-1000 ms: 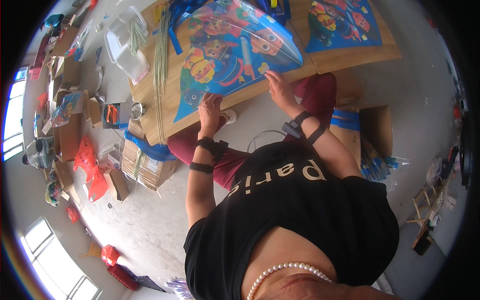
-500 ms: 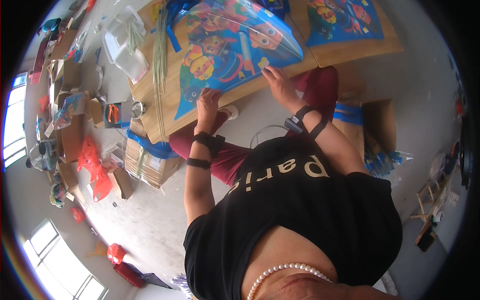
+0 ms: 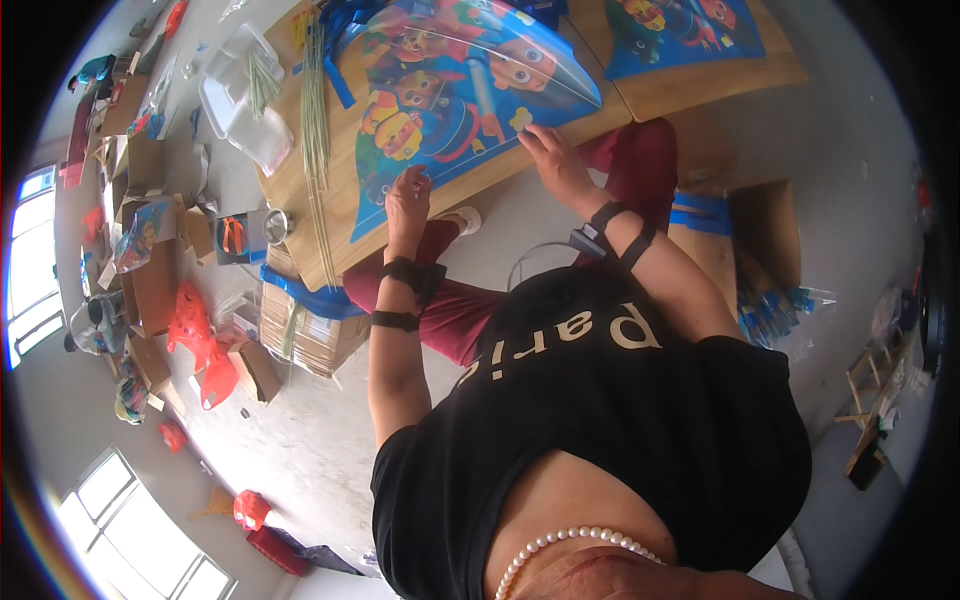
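Observation:
A blue kite sail [image 3: 465, 95], printed with cartoon figures, lies over the table with its pointed corner toward the near left. At its near edge, my left hand [image 3: 407, 208] is closed, fingers bent and gathered at the tips against the sail. Further right, my right hand [image 3: 560, 170] pinches the same edge, close to a small pale patch [image 3: 521, 119] on the sail. The exact grip of the fingertips is too small to make out fully. Along the left side of the sail runs a bundle of thin pale sticks [image 3: 314, 130], their ends reaching past the table edge.
The wooden table [image 3: 690, 103] carries a second printed blue sail [image 3: 685, 40] at the right. Clear plastic bins [image 3: 235, 85] stand left of it. Below are a metal cup [image 3: 277, 226], stacked cardboard [image 3: 305, 325], and an open carton [image 3: 768, 230] with blue packages.
My left hand has lifted slightly, its fingers a little less tightly bunched. The right hand stays almost in place at the sail's edge. The whole view has shifted slightly.

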`<state>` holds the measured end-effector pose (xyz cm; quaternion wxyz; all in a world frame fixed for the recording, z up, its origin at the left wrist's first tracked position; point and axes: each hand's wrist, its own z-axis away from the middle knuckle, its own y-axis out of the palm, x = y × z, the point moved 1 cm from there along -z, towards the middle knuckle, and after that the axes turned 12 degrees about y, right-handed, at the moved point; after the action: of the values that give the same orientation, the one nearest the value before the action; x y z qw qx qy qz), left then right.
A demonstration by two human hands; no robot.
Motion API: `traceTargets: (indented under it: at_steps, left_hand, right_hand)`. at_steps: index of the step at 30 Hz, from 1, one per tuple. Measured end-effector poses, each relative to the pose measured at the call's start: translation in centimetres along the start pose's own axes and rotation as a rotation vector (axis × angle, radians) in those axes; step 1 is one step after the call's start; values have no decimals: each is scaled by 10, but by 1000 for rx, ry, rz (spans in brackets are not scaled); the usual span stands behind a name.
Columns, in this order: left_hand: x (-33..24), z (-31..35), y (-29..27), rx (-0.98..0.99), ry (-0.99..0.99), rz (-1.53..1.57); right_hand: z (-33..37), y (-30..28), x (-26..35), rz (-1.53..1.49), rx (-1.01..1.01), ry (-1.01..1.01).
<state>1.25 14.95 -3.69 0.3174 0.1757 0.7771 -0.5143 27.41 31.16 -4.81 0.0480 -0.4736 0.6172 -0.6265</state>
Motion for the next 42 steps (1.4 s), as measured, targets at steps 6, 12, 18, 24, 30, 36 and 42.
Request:
traceTargets:
  at_steps: [6, 12, 18, 24, 30, 36, 42]
  left_hand:
    - [7, 1, 1, 31, -14, -17]
    - [3, 1, 6, 10, -20, -11]
    - [2, 1, 11, -13, 23, -68]
    - [-4, 7, 13, -36, 44, -221]
    - [-16, 35, 8, -148, -18, -310]
    - [4, 79, -9, -388, -197, -432]
    - [27, 115, -41, -585, -380, -504]
  right_hand:
    - [0, 4, -2, 21, -8, -6]
    - [-1, 4, -3, 28, -6, -2]
    - [-1, 4, -2, 31, -9, -1]
    - [-1, 4, 1, -5, -10, 1]
    - [-1, 4, -1, -18, -23, 12]
    - [-1, 4, 0, -13, -15, -13]
    - [-2, 5, 3, -16, 10, -25]
